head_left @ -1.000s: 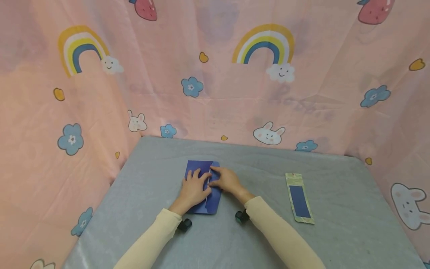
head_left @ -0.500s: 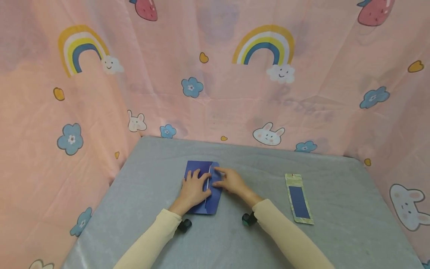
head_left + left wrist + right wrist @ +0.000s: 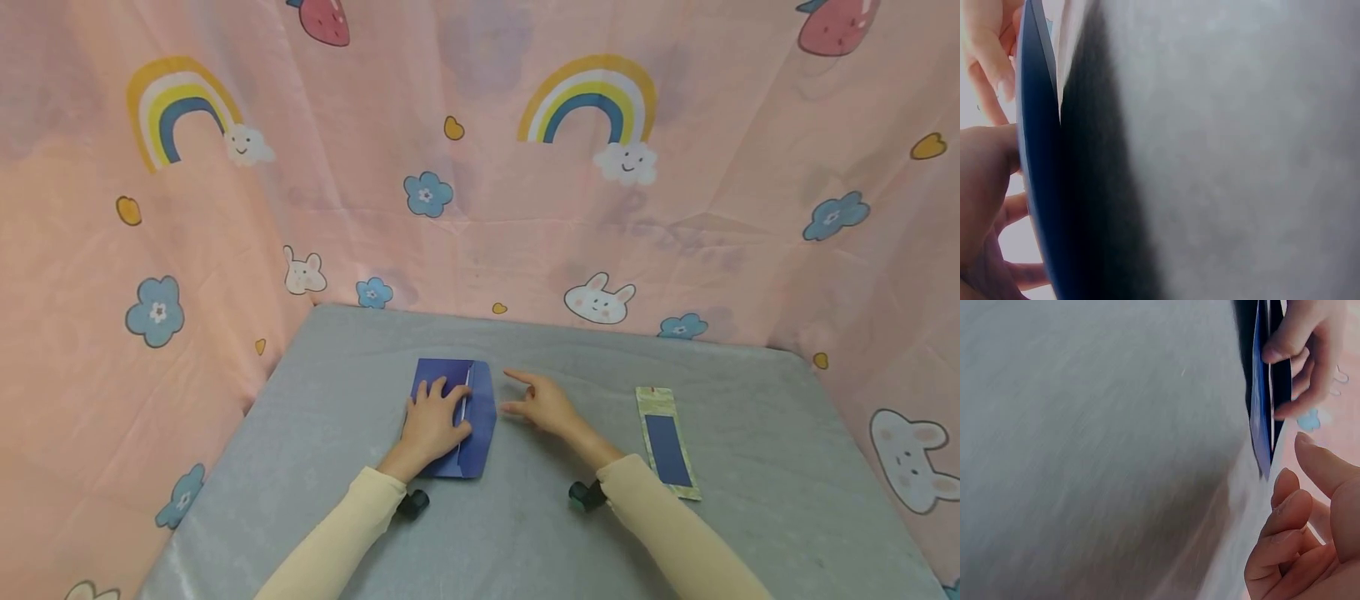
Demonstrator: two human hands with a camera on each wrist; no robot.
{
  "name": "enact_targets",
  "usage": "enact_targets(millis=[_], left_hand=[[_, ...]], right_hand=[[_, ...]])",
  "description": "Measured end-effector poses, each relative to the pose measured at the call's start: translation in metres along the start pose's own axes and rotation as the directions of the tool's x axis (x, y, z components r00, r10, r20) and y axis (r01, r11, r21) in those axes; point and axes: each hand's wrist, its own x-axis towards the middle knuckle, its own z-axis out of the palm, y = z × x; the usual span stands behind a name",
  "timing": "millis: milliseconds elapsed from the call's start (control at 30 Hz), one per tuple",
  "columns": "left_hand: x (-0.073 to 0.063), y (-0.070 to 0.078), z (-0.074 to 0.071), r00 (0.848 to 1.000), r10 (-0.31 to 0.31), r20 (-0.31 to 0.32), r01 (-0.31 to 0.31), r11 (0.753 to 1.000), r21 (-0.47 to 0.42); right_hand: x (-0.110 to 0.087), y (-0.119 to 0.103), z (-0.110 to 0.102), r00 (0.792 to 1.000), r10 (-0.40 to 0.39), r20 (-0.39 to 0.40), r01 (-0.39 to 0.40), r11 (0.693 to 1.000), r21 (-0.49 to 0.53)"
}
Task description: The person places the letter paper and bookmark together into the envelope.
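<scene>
Blue paper makes up the envelope point(image 3: 447, 369) lying on the grey worktop point(image 3: 570, 525), its flap point(image 3: 483, 417) folded out to the right. From where I stand, the left grip point(image 3: 433, 421) rests spread across it, pinching nothing I can see; the right grip point(image 3: 550, 406) hangs empty just beside the flap, thumb and forefinger apart. I'd worry about the envelope skidding if that resting palm lightened during a tug, or the flap creasing crookedly if pushed unevenly.
</scene>
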Motion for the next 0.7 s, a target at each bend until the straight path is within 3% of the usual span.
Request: enact_targets(millis=[467, 700], left_hand=[[-0.001, 0.001, 0.001, 1.000, -0.003, -0.022, 0.002, 0.999, -0.042], [-0.001, 0.001, 0.001, 1.000, -0.008, -0.011, 0.007, 0.999, -0.050]], right_hand=[[-0.032, 0.038, -0.050, 0.999, 0.000, -0.054, 0.001, 1.000, 0.016], [-0.047, 0.057, -0.073, 0.997, 0.028, -0.072, -0.032, 0.998, -0.049]])
